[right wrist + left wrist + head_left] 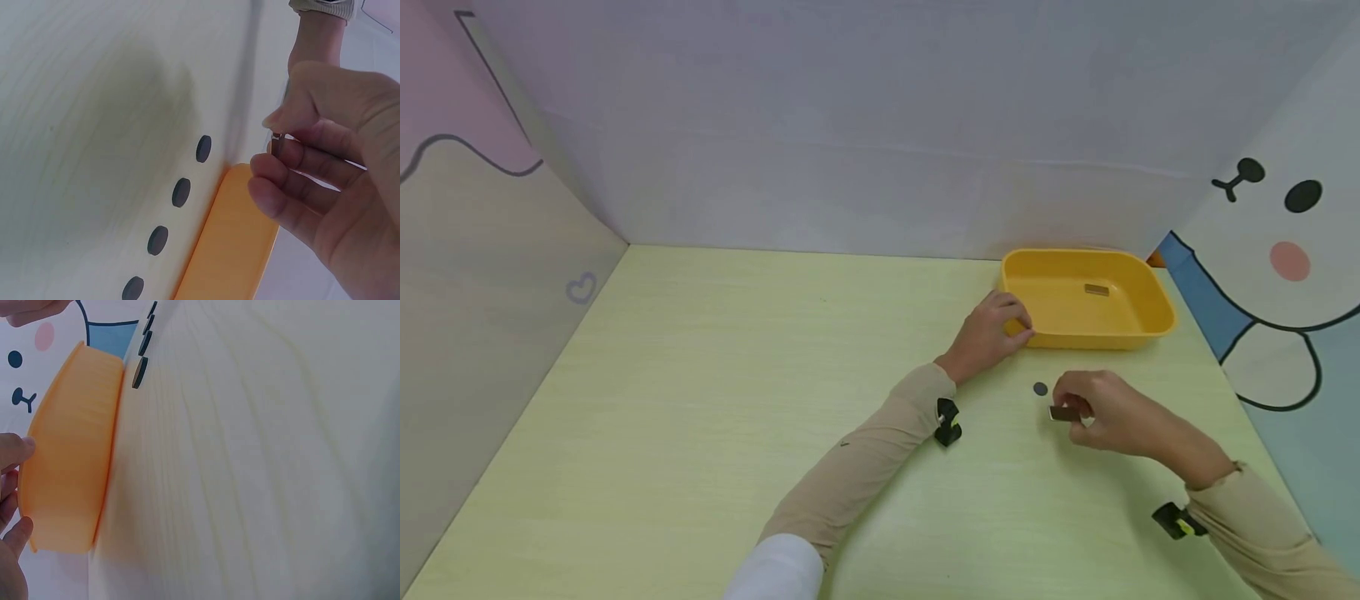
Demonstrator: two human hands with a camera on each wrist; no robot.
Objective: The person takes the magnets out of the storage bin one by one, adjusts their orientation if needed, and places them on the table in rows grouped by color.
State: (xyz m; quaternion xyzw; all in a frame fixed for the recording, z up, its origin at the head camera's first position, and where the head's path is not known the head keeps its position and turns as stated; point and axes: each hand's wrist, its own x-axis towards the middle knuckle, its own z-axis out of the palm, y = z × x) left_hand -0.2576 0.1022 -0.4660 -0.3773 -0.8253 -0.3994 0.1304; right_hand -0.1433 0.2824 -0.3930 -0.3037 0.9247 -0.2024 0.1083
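Note:
My left hand [988,333] grips the near-left rim of a yellow plastic tray [1090,342], fingers and thumb at its edge. A small flat brownish rectangular piece [1096,290] lies inside the tray. In front of the tray, my right hand [1108,417] pinches a small dark rectangular piece [1063,414] between thumb and fingers, above the table. Just left of that hand a dark round disc [1040,389] lies on the table. The right wrist view shows several such discs [181,192] in a row along the tray; in the head view the right hand hides the others.
The pale wood-grain table [700,417] stretches to the left and front. A plain light wall [850,167] rises behind the tray, and a panel with a cartoon face [1285,250] stands close on the right.

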